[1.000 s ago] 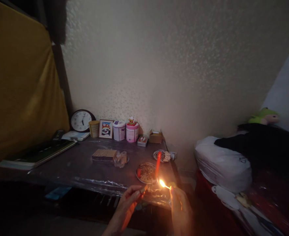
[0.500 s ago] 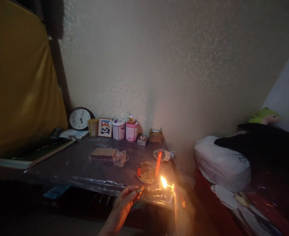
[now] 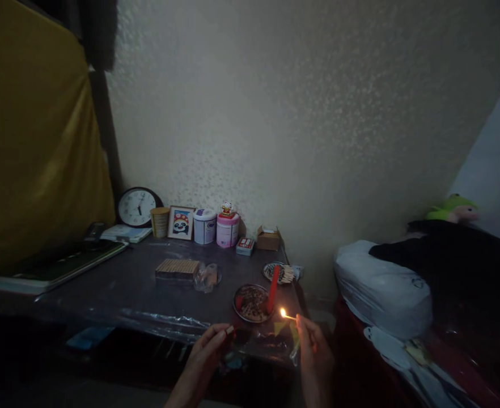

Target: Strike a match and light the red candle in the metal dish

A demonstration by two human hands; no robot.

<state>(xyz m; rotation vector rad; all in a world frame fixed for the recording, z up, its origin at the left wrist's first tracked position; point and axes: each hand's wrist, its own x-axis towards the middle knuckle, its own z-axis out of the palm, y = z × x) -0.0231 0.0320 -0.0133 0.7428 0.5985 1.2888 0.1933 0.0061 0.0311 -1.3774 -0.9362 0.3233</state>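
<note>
Between the fingertips of my right hand (image 3: 314, 351) is a burning match (image 3: 291, 317), its small flame pointing left. My left hand (image 3: 207, 354) is closed around what looks like a matchbox (image 3: 229, 329), mostly hidden by the fingers. Just beyond both hands, a round metal dish (image 3: 234, 306) holds brownish bits and a short red piece at its left. A red candle (image 3: 273, 288) stands tilted at the dish's right side, with no flame on it. The match flame is apart from the candle, in front and to the right of it.
Behind the candle, a plate (image 3: 267, 273) holds several matchsticks. A stack of small boxes (image 3: 177, 269) and a crumpled clear wrapper (image 3: 207, 277) lie on the plastic-covered table (image 3: 139, 283). A clock (image 3: 138, 207), picture frame (image 3: 181, 222) and tins (image 3: 204, 226) line the wall.
The match flame has shrunk and the room looks darker. My right hand has steadied from a blur. My left hand has shifted slightly left and down.
</note>
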